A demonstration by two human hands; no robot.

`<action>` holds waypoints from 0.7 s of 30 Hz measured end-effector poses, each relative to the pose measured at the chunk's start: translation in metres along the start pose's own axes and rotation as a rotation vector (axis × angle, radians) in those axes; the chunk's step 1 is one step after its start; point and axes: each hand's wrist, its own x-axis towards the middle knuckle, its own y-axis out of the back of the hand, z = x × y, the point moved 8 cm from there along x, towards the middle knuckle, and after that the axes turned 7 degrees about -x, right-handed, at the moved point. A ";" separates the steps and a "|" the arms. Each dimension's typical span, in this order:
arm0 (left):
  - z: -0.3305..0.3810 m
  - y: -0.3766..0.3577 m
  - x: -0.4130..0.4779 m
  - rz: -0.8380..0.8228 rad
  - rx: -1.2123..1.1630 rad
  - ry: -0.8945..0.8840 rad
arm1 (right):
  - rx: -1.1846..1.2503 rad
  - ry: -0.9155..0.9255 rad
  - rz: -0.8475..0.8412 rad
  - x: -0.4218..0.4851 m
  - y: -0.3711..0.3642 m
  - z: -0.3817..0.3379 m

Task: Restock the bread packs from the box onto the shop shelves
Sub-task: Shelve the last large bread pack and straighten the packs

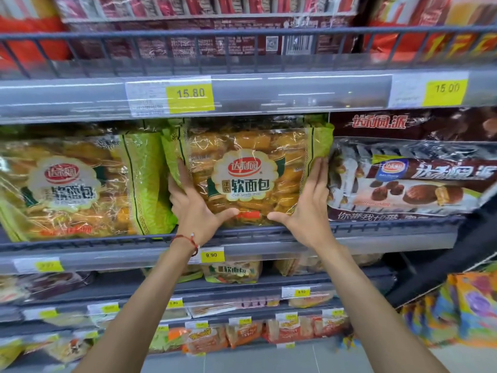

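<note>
My left hand [195, 211] and right hand [306, 208] both have a flat-palmed grip on the bread pack [246, 172], one per side edge. It's upright between them, base at the shelf [376, 230] rail; next push goes straight back.

Both arms raised — left hand [195, 208], right hand [306, 208], fingers spread, thumbs inward.

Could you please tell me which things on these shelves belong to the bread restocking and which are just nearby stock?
Part of the job:
bread pack, held between left hand and right hand
matching bread pack beside it
shelf rail

Just nearby:
chocolate pie packs
red packs above
yellow price tag
</note>
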 end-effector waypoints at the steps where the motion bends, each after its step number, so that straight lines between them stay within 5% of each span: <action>1: 0.001 -0.001 0.003 0.003 0.010 0.010 | -0.002 -0.005 0.001 0.002 0.000 0.000; 8: 0.004 0.000 -0.001 0.036 -0.015 -0.008 | -0.029 -0.055 0.045 -0.005 0.005 -0.002; 15: 0.010 0.025 -0.037 0.168 -0.137 -0.151 | 0.071 -0.057 0.278 -0.066 0.016 -0.051; 21: -0.009 0.092 -0.031 0.232 -0.115 -0.287 | 0.204 0.127 0.103 -0.074 -0.037 -0.148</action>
